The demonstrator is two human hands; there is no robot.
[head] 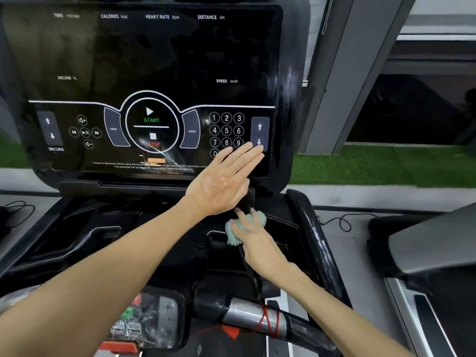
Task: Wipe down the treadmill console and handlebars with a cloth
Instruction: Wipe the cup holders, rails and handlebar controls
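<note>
Cloth bunched in right hand, left hand flat on console

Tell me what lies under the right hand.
A teal mesh cloth, bunched under the right hand against the black console tray. The surface beneath the cloth is covered.

Left arm in from low left, bare forearm running up and rightward, wrist near straight. Left hand back-up, fingers straight and close together, tips aimed up-right, thumb lying along their lower side. Right arm in from low right, forearm angled up-left. Right hand just below the left thumb, fingers curled over a cloth bunched beneath them.
</note>
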